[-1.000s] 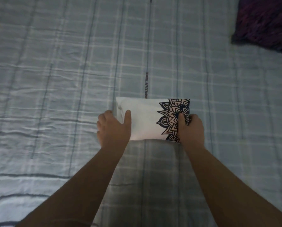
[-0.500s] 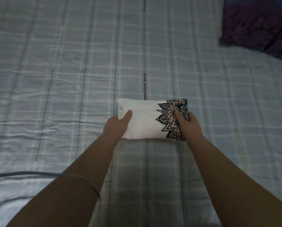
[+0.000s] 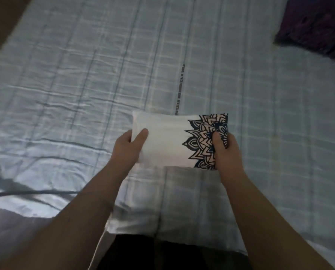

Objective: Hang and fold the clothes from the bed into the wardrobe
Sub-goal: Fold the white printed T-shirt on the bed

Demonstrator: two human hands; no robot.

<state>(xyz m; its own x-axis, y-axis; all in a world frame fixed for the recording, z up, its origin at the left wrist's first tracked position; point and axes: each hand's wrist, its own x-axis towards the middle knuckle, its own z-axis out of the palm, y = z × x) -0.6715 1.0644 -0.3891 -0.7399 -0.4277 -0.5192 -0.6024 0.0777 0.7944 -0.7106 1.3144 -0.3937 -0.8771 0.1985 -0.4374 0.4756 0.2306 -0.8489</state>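
You hold the folded white shirt (image 3: 168, 142) at picture centre, over the checked bedsheet (image 3: 108, 78). Your left hand (image 3: 128, 148) clamps its 9 o'clock end, thumb on top; your right hand (image 3: 226, 151) pinches the 3 o'clock end over the dark mandala print (image 3: 203, 137). A purple pillow (image 3: 316, 24) lies at 2 o'clock.

Single head-worn wide-angle view, looking forward and steeply down, close over the plaid bed (image 3: 182, 55) and forearms

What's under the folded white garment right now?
Checked bedsheet shows all around the folded white garment. Left hand and right hand grip its ends; fingers beneath and any gap are hidden.
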